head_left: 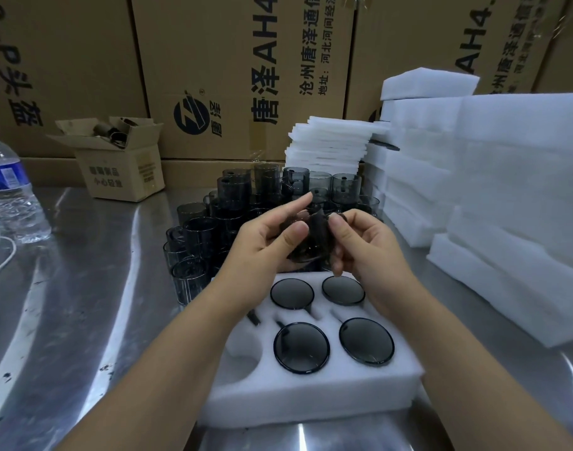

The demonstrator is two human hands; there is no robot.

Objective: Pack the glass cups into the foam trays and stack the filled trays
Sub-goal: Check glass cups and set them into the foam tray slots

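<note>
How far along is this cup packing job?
Four cups already sit in the foam tray. The left hand and right hand hold another smoky glass cup above it. At least one slot is empty, and many loose cups wait behind it.

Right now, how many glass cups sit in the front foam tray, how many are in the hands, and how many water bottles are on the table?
Seated cups in the foam tray: 4
Held cup, between left hand and right hand: 1
Water bottle: 1
Total: 6
</note>
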